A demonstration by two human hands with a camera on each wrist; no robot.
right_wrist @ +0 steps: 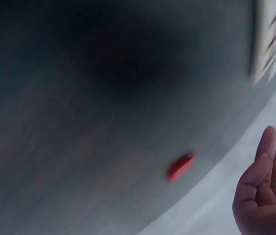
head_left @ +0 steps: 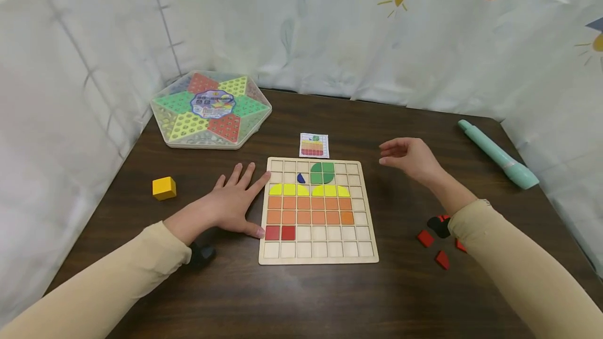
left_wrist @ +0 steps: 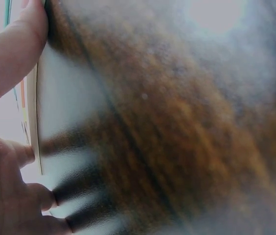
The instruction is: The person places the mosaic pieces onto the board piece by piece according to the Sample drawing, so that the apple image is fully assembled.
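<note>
A wooden grid board (head_left: 319, 258) lies flat on the dark table. It carries green quarter-round pieces (head_left: 322, 172), a small blue piece (head_left: 301, 178), a yellow row (head_left: 289, 190), two orange rows (head_left: 303, 210) and two red squares (head_left: 288, 233) at the lower left. My left hand (head_left: 232, 200) rests with spread fingers beside the board, thumb and forefinger at its left edge. Above the table, right of the board, hangs my right hand (head_left: 412, 160), fingers loosely bent and a gap between them and the thumb. Nothing shows in it.
Loose red pieces (head_left: 425, 238) are scattered near my right forearm. Behind the board lies a small pattern card (head_left: 313, 145). A hexagonal Chinese checkers box (head_left: 212, 106) sits back left, with a yellow cube (head_left: 164, 188) before it. A teal tube-shaped object (head_left: 497, 153) lies far right.
</note>
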